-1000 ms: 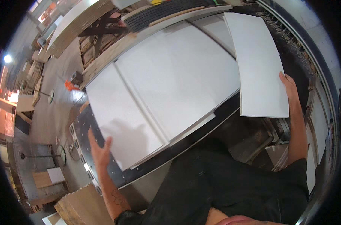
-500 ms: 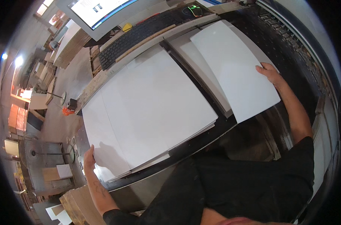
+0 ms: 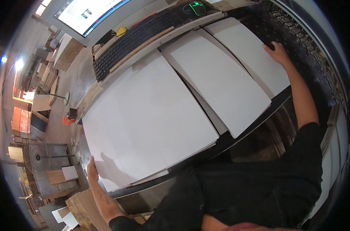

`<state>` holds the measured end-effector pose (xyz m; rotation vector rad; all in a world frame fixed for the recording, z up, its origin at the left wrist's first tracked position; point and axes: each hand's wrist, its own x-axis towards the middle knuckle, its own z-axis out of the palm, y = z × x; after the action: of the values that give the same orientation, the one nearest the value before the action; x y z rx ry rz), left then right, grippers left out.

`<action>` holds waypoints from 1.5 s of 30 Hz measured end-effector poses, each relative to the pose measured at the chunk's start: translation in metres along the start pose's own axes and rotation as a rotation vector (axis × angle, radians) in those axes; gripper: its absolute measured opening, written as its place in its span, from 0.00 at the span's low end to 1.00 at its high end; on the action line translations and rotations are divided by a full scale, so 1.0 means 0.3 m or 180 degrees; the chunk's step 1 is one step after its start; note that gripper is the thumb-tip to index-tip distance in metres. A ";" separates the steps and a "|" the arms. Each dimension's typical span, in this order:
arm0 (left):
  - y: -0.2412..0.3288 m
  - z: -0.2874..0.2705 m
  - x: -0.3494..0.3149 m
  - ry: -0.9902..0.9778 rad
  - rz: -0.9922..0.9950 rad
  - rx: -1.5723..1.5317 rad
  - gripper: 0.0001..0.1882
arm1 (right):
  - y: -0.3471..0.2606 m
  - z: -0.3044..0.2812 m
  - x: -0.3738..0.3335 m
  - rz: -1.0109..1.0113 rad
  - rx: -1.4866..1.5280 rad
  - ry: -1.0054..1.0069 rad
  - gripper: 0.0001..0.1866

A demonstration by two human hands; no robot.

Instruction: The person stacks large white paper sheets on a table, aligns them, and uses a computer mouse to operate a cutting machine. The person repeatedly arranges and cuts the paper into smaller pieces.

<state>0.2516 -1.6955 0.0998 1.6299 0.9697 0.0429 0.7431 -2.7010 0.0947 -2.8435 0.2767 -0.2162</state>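
A wide stack of white boards (image 3: 144,115) lies on the dark machine table, its layers slightly offset along the near edge. My left hand (image 3: 92,171) rests against the stack's left edge, fingers stretched along it. Beside the stack, a narrower white board (image 3: 221,81) lies at a slant, partly over a dark gap. To its right is another white board (image 3: 252,52), partly covered by the slanted one. My right hand (image 3: 279,54) is at that board's far right edge, thumb and fingers apart, holding nothing.
A black keyboard (image 3: 132,44), a lit mouse (image 3: 198,8) and a monitor (image 3: 88,15) stand beyond the boards. A metal rail (image 3: 317,34) runs down the right side. On the left floor are stacked boards (image 3: 67,54) and a cart (image 3: 51,161).
My right hand has let go of the narrow white board, which now lies further left and nearer me. The hand has moved up to the right-hand board. My left hand stays at the stack's edge.
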 end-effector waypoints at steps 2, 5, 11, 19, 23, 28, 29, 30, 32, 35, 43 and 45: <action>0.007 0.024 -0.014 0.0140 -0.0287 0.0152 0.35 | 0.121 0.014 0.092 0.0602 -0.0006 -0.0160 0.56; 0.013 0.056 -0.028 0.0236 -0.0674 0.0040 0.41 | 0.189 0.040 0.152 0.1051 0.0714 -0.1069 0.62; 0.025 0.099 -0.014 0.0346 -0.0941 -0.0377 0.48 | 0.000 0.048 0.091 0.0634 0.1497 -0.1884 0.61; 0.021 0.066 -0.006 -0.0048 -0.1095 -0.0419 0.53 | -0.156 0.038 -0.057 0.0570 0.1250 -0.1468 0.61; 0.000 0.054 0.016 0.0089 -0.1058 -0.0396 0.53 | -0.195 0.062 -0.102 0.0531 0.1266 -0.1434 0.61; 0.011 0.062 0.011 0.0105 -0.1128 -0.0344 0.53 | -0.252 0.021 -0.141 0.0524 0.0892 -0.1239 0.62; 0.019 0.066 0.006 0.0140 -0.1135 -0.0301 0.52 | -0.259 0.010 -0.146 0.0559 0.0903 -0.1357 0.63; 0.026 0.073 0.002 0.0193 -0.1212 -0.0310 0.51 | -0.262 0.002 -0.149 0.0615 0.0917 -0.1460 0.65; 0.036 0.083 -0.007 0.0063 -0.1211 -0.0370 0.49 | -0.257 0.000 -0.154 0.0516 0.0960 -0.1622 0.67; 0.028 0.088 -0.008 -0.0102 -0.0919 -0.0346 0.46 | -0.238 0.026 -0.143 0.0507 0.0923 -0.1486 0.66; -0.007 0.028 0.021 0.0299 -0.0901 0.0722 0.40 | -0.479 -0.008 -0.232 -0.0488 0.0820 0.0089 0.54; 0.010 0.039 -0.015 0.0645 -0.0338 0.0831 0.37 | -0.624 -0.003 -0.402 -0.1133 0.1525 -0.0624 0.51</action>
<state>0.2564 -1.7076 0.1005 1.8349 1.2581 0.0092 0.6571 -2.4992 0.1343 -2.3896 -0.2891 -0.0594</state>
